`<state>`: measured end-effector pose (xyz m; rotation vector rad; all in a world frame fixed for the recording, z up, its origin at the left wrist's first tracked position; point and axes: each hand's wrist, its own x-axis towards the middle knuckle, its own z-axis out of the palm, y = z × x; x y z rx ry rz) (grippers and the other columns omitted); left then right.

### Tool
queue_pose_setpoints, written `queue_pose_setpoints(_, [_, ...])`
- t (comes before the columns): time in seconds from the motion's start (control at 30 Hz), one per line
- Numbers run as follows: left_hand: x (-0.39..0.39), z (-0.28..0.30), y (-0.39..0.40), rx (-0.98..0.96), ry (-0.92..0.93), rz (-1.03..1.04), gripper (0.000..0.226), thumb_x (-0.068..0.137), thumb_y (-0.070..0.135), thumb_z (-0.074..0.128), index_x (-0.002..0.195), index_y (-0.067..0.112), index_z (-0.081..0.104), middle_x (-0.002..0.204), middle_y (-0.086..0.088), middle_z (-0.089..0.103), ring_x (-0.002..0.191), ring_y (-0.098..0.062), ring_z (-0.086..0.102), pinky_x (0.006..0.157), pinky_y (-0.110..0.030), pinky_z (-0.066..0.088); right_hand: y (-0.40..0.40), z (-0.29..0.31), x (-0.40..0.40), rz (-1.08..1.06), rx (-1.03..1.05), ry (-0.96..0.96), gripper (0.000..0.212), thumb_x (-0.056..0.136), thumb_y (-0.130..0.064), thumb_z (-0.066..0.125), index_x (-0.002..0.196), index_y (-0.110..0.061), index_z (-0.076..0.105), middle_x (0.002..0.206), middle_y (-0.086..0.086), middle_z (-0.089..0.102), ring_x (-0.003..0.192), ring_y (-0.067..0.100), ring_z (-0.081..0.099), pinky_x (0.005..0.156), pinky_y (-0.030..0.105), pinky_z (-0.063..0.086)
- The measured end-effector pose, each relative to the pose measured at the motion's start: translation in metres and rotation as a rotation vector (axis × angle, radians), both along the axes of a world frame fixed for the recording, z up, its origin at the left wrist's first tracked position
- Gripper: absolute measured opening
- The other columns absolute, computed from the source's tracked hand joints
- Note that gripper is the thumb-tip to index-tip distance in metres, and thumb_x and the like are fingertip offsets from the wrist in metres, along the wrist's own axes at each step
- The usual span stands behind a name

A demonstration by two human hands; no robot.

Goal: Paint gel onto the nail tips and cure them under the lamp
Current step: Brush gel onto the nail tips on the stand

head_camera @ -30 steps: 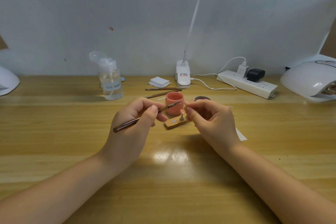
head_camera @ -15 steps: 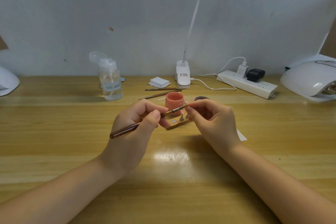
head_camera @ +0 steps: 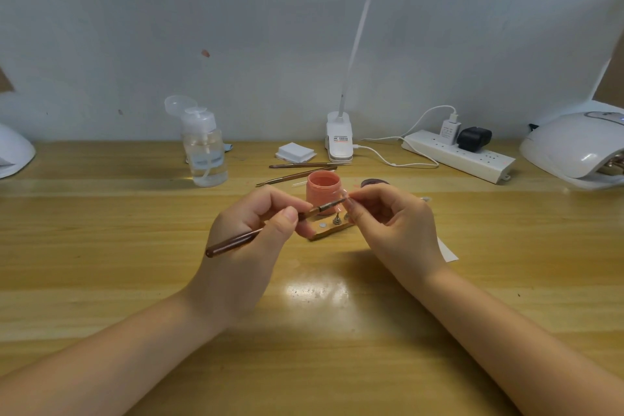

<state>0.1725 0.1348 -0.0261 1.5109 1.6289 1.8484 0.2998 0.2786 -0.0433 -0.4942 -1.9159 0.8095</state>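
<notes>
From the head camera, your left hand pinches one brown brush, its bristles reaching the one clear nail tip that your right hand pinches between thumb and fingers, above the wooden stand mid-table. One pink gel jar sits just behind. Two spare brushes lie toward the back edge; one curing lamp sits at the back right corner

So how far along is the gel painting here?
Prep looks done: the gel jar stands open. In hand: the left hand holds the brush to a clear nail tip pinched by the right hand. Left: curing; the lamp sits off to the right, nothing visibly under it.
</notes>
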Motion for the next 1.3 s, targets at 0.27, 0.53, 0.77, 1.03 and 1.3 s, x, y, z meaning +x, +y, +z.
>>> queue_pose_setpoints(0.27, [-0.0038, 0.0001, 0.0038, -0.003, -0.023, 0.061, 0.022, 0.089, 0.022, 0.049, 0.095, 0.015, 0.069, 0.082, 0.002, 0.073, 0.083, -0.007, 0.067, 0.072, -0.013, 0.046, -0.0014, 0.0005, -0.0002, 0.018, -0.005, -0.008, 0.010, 0.082, -0.007, 0.073, 0.092, -0.010, 0.074, 0.078, 0.000, 0.071, 0.071, 0.014, 0.067, 0.068, 0.038, 0.056])
queue_pose_setpoints(0.53, [-0.0001, 0.0001, 0.0009, -0.002, 0.003, 0.018, 0.019, 0.087, 0.018, 0.053, 0.096, 0.014, 0.070, 0.083, 0.001, 0.074, 0.085, -0.009, 0.068, 0.073, -0.012, 0.047, -0.0009, 0.0003, 0.0001, -0.029, 0.042, 0.006, 0.011, 0.082, -0.008, 0.073, 0.091, -0.014, 0.074, 0.078, -0.004, 0.071, 0.070, 0.010, 0.066, 0.068, 0.034, 0.056])
queue_pose_setpoints(0.77, [-0.0015, 0.0016, 0.0007, 0.009, -0.019, 0.018, 0.021, 0.087, 0.018, 0.049, 0.091, 0.015, 0.070, 0.077, 0.000, 0.073, 0.079, -0.007, 0.067, 0.071, -0.013, 0.047, -0.0009, 0.0008, 0.0004, -0.022, 0.049, -0.006, 0.012, 0.082, -0.007, 0.072, 0.092, -0.014, 0.073, 0.079, -0.004, 0.070, 0.070, 0.011, 0.065, 0.067, 0.033, 0.055])
queue_pose_setpoints(1.03, [-0.0024, 0.0005, 0.0029, 0.019, -0.023, 0.075, 0.019, 0.089, 0.022, 0.052, 0.098, 0.018, 0.069, 0.085, 0.003, 0.074, 0.084, -0.005, 0.067, 0.073, -0.013, 0.048, -0.0003, -0.0004, -0.0011, -0.026, 0.087, 0.000, 0.010, 0.082, -0.007, 0.073, 0.091, -0.012, 0.074, 0.078, -0.003, 0.070, 0.069, 0.012, 0.065, 0.066, 0.033, 0.055])
queue_pose_setpoints(1.3, [-0.0016, 0.0003, -0.0017, 0.027, 0.007, 0.016, 0.027, 0.080, 0.033, 0.053, 0.089, 0.016, 0.071, 0.077, -0.002, 0.073, 0.080, -0.013, 0.068, 0.072, -0.016, 0.047, 0.0017, -0.0019, -0.0008, -0.047, 0.139, 0.007, 0.012, 0.082, -0.007, 0.073, 0.092, -0.014, 0.073, 0.077, -0.011, 0.066, 0.070, 0.006, 0.063, 0.064, 0.016, 0.050])
